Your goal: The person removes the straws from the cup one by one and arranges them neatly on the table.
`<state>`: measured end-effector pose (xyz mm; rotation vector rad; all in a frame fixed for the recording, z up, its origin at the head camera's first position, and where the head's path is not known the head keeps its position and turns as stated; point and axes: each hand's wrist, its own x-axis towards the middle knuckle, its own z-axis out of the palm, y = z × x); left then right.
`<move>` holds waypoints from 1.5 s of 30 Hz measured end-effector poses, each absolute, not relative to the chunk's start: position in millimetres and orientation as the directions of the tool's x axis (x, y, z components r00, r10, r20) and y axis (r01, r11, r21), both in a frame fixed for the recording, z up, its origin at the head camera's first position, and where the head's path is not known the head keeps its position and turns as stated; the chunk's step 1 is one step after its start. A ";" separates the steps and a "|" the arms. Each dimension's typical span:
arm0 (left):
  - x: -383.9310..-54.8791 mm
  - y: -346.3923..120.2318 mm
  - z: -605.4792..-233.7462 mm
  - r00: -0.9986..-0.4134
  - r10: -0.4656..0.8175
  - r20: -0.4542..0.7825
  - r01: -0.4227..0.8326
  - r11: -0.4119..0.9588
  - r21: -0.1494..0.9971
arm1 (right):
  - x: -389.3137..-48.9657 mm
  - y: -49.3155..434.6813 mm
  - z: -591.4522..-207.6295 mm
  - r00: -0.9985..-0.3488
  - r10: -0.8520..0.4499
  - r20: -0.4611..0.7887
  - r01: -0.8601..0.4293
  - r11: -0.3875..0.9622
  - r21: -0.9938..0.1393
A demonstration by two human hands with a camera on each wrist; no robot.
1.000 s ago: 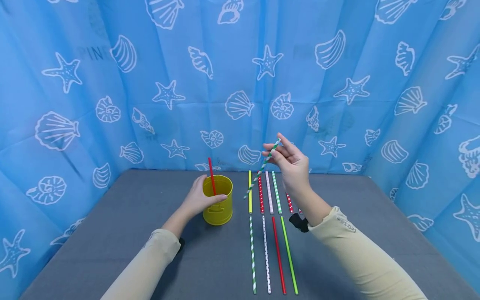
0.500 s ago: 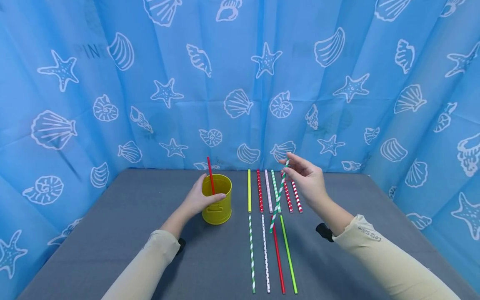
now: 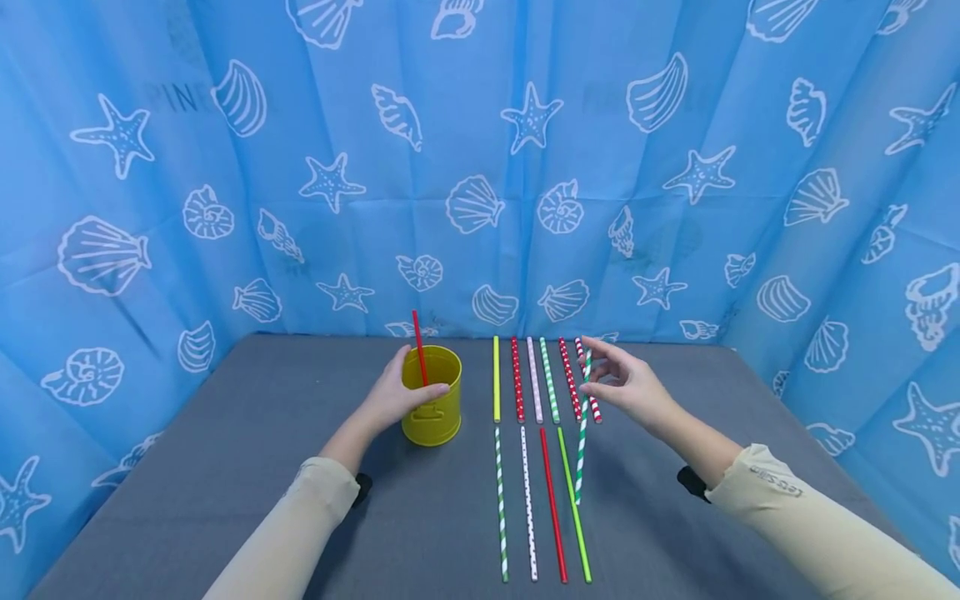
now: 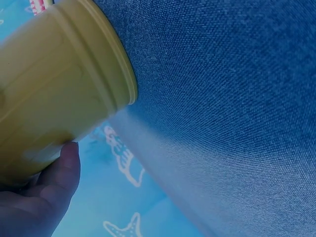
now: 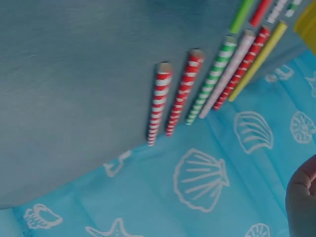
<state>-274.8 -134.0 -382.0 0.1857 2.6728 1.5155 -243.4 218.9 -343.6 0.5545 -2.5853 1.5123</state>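
Observation:
My left hand (image 3: 392, 397) grips the yellow metal pail (image 3: 441, 421), its thumb across the near side of the rim and its fingers behind. A plain red straw (image 3: 419, 343) leans upright in the pail. Over the right end of the straw rows, my right hand (image 3: 633, 390) pinches a green-and-white striped paper straw (image 3: 582, 446) near its top between thumb and fingers. The held straw hangs almost vertically, its lower end overlapping the lime-green straw (image 3: 567, 471) in the head view. Only the edge of my right hand shows in the right wrist view; the held straw is hidden there.
Two rows of straws lie on the grey cloth-covered table (image 3: 300, 433). The back row includes a yellow straw (image 3: 497, 379) and a red-and-white striped straw (image 5: 159, 103); the front row a plain red straw (image 3: 553, 504). A blue shell-print curtain (image 3: 480, 150) hangs behind.
My right hand has moved right and lower with the green-striped straw, which has swung from slanted to nearly upright. My left hand stays on the pail.

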 end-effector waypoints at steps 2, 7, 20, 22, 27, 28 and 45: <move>-274.8 -134.5 -381.8 -0.991 0.135 0.001 0.070 0.508 0.859 | -243.5 221.9 -348.0 -0.919 -0.300 0.254 -0.372 0.456 -0.808; -274.9 -135.2 -382.0 -0.991 0.133 -0.008 0.060 0.501 0.863 | -242.6 228.5 -362.7 -0.913 -0.356 0.196 -0.355 0.462 -0.813; -274.3 -133.8 -380.5 -0.992 0.126 -0.011 0.053 0.493 0.868 | -245.6 238.8 -395.4 -0.924 -0.383 0.013 -0.226 0.517 -0.825; -274.0 -133.6 -380.1 -0.992 0.128 -0.011 0.054 0.492 0.869 | -246.1 239.9 -397.8 -0.922 -0.387 -0.012 -0.210 0.525 -0.825; -274.0 -133.1 -380.4 -0.991 0.130 -0.018 0.048 0.489 0.871 | -248.3 242.8 -406.5 -0.914 -0.397 -0.084 -0.167 0.555 -0.815; -274.1 -133.0 -380.6 -0.991 0.129 -0.019 0.047 0.488 0.872 | -249.0 243.3 -408.3 -0.909 -0.404 -0.099 -0.163 0.563 -0.810; -273.9 -132.5 -385.0 -0.991 0.134 -0.004 0.059 0.463 0.884 | -250.8 250.5 -422.7 -0.808 -0.583 -0.084 -0.320 0.554 -0.769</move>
